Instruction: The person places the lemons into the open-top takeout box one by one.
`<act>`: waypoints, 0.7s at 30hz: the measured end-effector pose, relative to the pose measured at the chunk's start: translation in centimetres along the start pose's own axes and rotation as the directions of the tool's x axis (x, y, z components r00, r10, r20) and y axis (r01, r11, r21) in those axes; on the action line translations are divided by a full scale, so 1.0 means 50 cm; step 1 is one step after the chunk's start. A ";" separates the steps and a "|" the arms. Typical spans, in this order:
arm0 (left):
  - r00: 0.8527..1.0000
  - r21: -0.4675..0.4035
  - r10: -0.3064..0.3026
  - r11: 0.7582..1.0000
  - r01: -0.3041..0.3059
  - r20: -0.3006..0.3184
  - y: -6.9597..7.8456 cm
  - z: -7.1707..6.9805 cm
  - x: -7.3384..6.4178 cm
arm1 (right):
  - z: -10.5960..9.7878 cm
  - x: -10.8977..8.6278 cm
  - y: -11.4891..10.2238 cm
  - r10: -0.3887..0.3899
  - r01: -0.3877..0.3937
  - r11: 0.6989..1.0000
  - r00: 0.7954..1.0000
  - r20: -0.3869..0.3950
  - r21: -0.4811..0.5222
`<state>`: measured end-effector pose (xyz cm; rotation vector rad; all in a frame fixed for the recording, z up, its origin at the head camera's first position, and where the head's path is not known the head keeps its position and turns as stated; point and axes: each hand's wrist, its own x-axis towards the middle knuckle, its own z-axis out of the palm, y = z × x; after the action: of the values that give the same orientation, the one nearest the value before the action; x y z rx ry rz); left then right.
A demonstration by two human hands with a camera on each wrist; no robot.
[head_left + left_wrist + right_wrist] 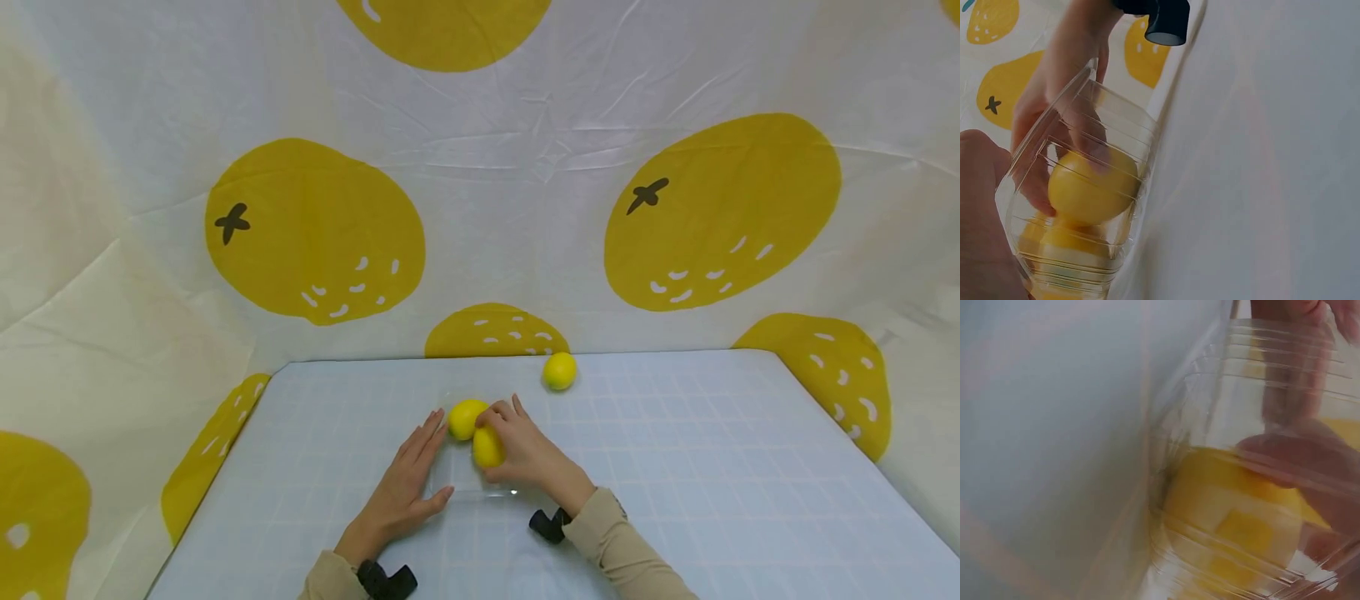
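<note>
A clear plastic box (459, 482) with ribbed walls stands on the table in front of me. My right hand (528, 454) reaches into it and grips a yellow lemon (488, 450) between thumb and fingers. Behind that fruit, inside the box, lies a second lemon (463, 419). Along the box's left side rests my left hand (405, 482), its fingers straight and thumb spread. Through the transparent wall (1124, 112), the left wrist view shows the gripped lemon close to the other one. In the right wrist view, the right thumb (1291, 453) presses on the lemon (1229, 519).
A third lemon (559, 372) sits near the table's back edge, right of the box. The table (712, 467) has a pale blue checked cover. Behind it hangs a white cloth (517, 217) printed with big yellow fruit.
</note>
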<state>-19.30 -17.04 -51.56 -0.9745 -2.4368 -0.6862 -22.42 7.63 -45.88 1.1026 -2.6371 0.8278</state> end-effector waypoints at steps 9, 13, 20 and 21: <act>1.000 -0.003 0.009 1.000 -0.009 -0.004 -0.002 0.003 0.001 | -0.004 -0.008 0.001 0.006 -0.008 0.997 0.999 -0.038 -0.071; 1.000 0.008 0.007 1.000 -0.007 0.000 -0.002 0.002 0.001 | -0.009 -0.009 0.002 0.009 -0.011 0.998 1.000 -0.026 -0.068; 1.000 0.002 -0.005 1.000 0.005 0.011 -0.002 0.001 0.001 | -0.015 -0.009 0.008 -0.023 0.023 0.997 1.000 -0.001 -0.069; 1.000 0.001 -0.006 1.000 0.006 0.012 -0.002 0.001 0.001 | -0.016 -0.008 0.009 -0.028 0.028 0.997 1.000 0.004 -0.065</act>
<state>-19.40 -17.06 -51.60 -0.9738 -2.4518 -0.6830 -22.48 8.58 -45.57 1.1227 -2.6251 0.7293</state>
